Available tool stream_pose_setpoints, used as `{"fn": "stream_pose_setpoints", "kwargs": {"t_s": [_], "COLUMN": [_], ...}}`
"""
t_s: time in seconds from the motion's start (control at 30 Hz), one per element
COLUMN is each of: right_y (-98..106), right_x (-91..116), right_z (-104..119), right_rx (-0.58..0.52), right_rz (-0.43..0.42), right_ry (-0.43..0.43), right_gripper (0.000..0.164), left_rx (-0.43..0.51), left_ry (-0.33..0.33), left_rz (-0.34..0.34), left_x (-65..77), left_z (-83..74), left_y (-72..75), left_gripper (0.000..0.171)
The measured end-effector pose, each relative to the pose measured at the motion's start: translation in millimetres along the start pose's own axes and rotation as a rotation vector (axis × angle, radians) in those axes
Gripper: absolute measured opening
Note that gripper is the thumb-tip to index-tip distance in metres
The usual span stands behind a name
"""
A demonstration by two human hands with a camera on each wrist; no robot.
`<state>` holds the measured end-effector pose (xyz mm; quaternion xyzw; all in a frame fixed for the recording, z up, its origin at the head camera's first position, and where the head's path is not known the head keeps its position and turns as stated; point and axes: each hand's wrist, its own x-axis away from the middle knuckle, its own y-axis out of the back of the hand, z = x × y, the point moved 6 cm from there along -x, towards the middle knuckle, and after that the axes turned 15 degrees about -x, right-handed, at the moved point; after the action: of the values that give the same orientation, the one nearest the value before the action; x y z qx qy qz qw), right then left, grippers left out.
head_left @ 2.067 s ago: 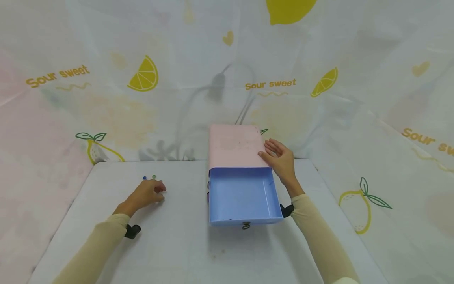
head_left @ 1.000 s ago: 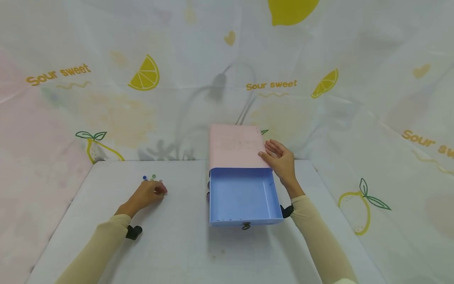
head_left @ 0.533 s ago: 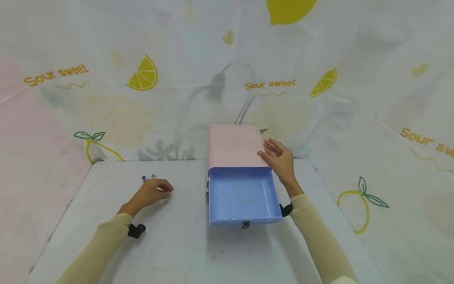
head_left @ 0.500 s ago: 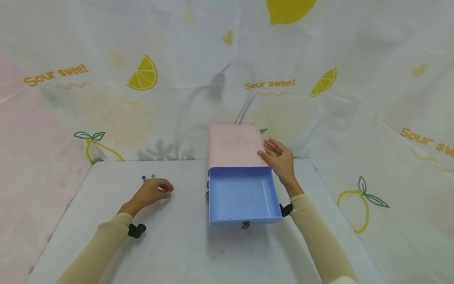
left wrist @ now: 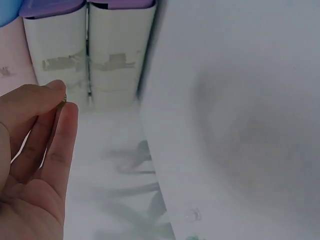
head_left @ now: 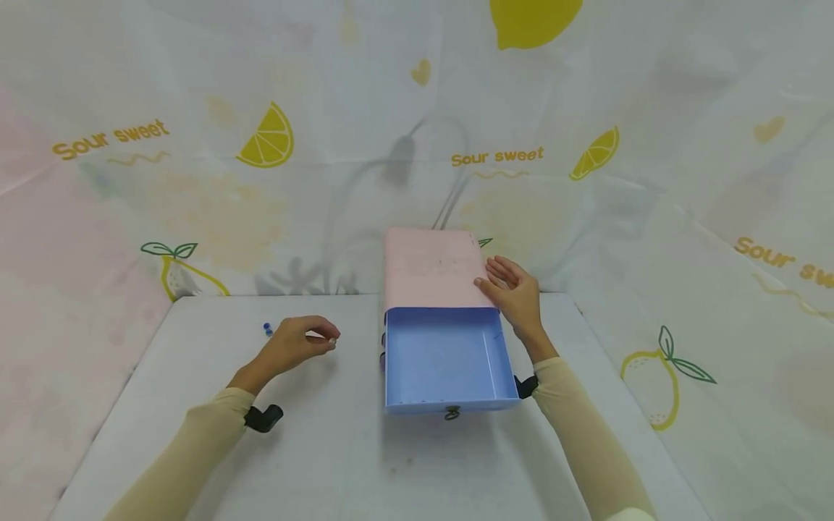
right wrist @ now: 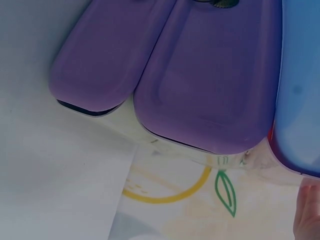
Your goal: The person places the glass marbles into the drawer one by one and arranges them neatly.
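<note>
My left hand (head_left: 293, 342) is raised over the table, left of the drawer unit, and pinches a small pale pushpin-like piece (head_left: 333, 342) between thumb and fingertips. The fingers hide most of it. Behind that hand lies a small blue pushpin-like piece (head_left: 268, 330); the left wrist view shows a clear piece (left wrist: 192, 215) and the edge of a green one (left wrist: 194, 238). My right hand (head_left: 515, 293) rests on the right side of the pink casing (head_left: 433, 268), thumb on its top edge, fingers straight. From the casing's front sticks out a pulled-out blue drawer (head_left: 449, 358), with nothing inside.
Below the blue drawer are two purple drawers (right wrist: 210, 75), pushed in, in pale casings (left wrist: 115, 65). A small ring pull (head_left: 452, 413) hangs at the blue drawer's front. The white table (head_left: 313, 463) ends at a lemon-printed backdrop (head_left: 313, 145).
My left hand has lifted and moved right, nearer the drawer unit, with the small piece in its fingertips. In the head view it now hides the green piece. The right hand stays put.
</note>
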<state>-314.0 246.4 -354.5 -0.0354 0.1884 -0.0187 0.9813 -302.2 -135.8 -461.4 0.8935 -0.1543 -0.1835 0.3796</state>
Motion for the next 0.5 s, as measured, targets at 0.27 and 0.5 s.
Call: {"fn": "stream_pose_setpoints", "kwargs": {"t_s": [0.27,0.5], "right_y": [8,10], "right_x": [-6,-7], "right_z": [-19,-21], "right_rx": [0.007,-0.004], "right_rz": [-0.020,-0.019], "right_ry": [0.018,0.031], "right_gripper": [0.062,0.061], "left_rx": [0.049,0.113], "left_ry": [-0.016,-0.098], "left_rz": [-0.028,-0.025], "left_x": [-4.7,-7.2], "left_z": [-25.9,-50.0], "left_y": [2.5,3.5], "left_gripper": [0.014,0.017]}}
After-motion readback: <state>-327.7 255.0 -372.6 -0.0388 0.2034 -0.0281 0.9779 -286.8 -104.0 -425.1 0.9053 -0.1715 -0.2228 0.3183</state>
